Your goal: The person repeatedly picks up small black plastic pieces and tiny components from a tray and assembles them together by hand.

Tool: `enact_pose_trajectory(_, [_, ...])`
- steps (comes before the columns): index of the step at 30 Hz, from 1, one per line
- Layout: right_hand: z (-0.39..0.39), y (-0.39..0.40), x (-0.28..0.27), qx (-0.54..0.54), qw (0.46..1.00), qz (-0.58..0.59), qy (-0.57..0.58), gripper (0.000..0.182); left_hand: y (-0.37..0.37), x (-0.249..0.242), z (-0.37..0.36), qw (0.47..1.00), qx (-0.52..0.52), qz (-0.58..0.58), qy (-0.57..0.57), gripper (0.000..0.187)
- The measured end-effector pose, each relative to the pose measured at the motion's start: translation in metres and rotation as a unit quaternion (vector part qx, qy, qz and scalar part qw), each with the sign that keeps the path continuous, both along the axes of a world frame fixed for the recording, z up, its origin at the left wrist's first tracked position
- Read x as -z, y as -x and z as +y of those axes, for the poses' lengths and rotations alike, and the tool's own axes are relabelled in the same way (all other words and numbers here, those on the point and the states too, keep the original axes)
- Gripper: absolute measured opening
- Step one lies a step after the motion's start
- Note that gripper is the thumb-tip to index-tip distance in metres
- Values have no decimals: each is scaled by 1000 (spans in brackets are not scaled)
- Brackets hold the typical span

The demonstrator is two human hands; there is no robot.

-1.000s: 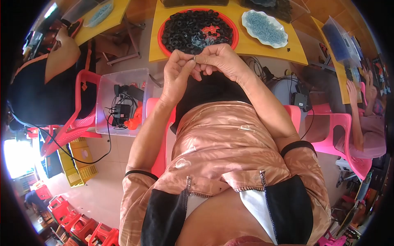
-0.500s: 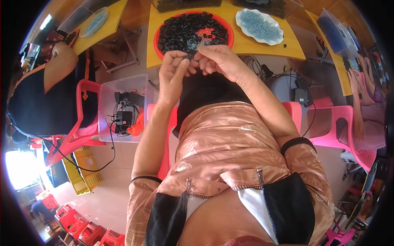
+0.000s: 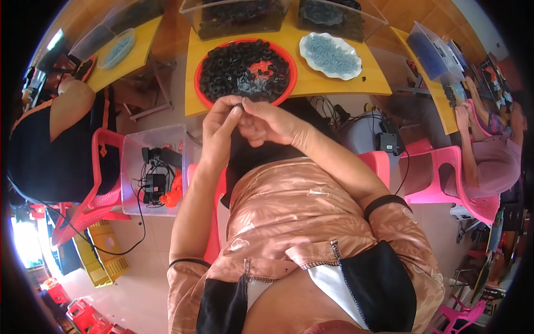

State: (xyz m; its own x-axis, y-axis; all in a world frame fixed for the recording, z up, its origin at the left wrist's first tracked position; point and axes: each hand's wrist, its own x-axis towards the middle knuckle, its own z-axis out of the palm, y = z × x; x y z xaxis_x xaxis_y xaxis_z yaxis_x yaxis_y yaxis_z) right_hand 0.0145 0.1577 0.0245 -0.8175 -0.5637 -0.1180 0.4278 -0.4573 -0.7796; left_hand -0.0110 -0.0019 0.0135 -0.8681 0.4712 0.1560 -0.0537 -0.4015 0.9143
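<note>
Black rings fill the red tray (image 3: 201, 62) on my yellow worktop (image 3: 328, 82), kept close to reach. My left hand (image 3: 218, 129) and right hand (image 3: 268, 121) meet just below its rim, fingertips pinching one small ring (image 3: 238, 105) between them. My fingers cover most of it, so its shape is unclear.

On the worktop (image 3: 328, 83) sit 1 red tray (image 3: 201, 67) of black rings, 1 white dish (image 3: 329, 54) of blue beads and 2 clear bins (image 3: 239, 19). 2 hands meet at 1 small black part (image 3: 238, 104).
</note>
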Motion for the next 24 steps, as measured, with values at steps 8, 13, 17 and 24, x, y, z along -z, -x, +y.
enact_pose_trajectory(8, [-10,-3,4,54,998,9,21,44,-3,-7,-3,998,63,-24,-16,15])
enact_pose_trajectory(13, [-18,-8,-9,100,995,21,-17,39,-3,-7,-2,996,79,-26,-27,14])
enact_pose_trajectory(17, [-15,-11,-12,94,995,15,-17,34,-3,-5,-1,997,67,-16,-38,14])
enact_pose_trajectory(24, [-3,-6,-8,58,995,-64,55,27,-4,-8,2,998,44,24,-39,32])
